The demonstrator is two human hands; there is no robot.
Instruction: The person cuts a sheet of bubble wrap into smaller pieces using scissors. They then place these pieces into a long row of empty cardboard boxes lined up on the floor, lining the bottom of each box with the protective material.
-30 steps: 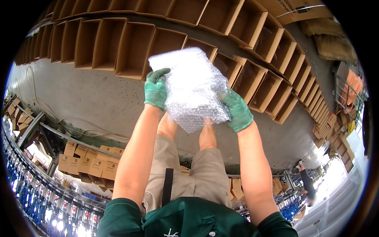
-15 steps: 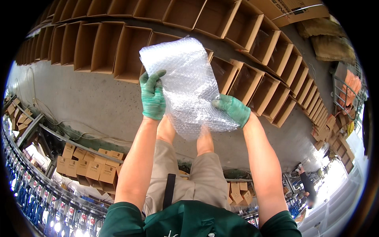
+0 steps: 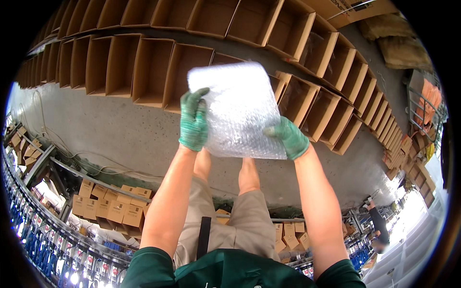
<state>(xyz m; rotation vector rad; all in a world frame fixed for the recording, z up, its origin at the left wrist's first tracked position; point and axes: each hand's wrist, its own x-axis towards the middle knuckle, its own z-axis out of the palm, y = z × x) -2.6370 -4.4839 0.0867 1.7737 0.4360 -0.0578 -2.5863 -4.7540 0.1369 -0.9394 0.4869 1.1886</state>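
Note:
A clear sheet of bubble wrap (image 3: 242, 108), possibly a bag or folded layers, is stretched between my two hands in front of my legs. My left hand (image 3: 194, 120), in a green knit glove, grips its left edge with thumb and fingers closed. At the lower right edge, my right hand (image 3: 289, 137), gloved the same way, pinches the wrap with its thumb on top. The fingers behind the wrap are hidden. Beyond it, open cardboard boxes (image 3: 153, 72) stand in rows, and the wrap covers part of the nearer row.
A second row of open boxes (image 3: 249, 21) curves behind the first. Small closed cartons (image 3: 115, 211) sit by a metal rail behind me at left. A cable (image 3: 96, 168) lies on the grey floor (image 3: 115, 129). Another person (image 3: 378, 225) is at far right.
The bubble wrap has gone from crumpled and slanted to flatter and straighter. Both hands have shifted slightly right and keep hold of it. The box rows have shifted a little in view.

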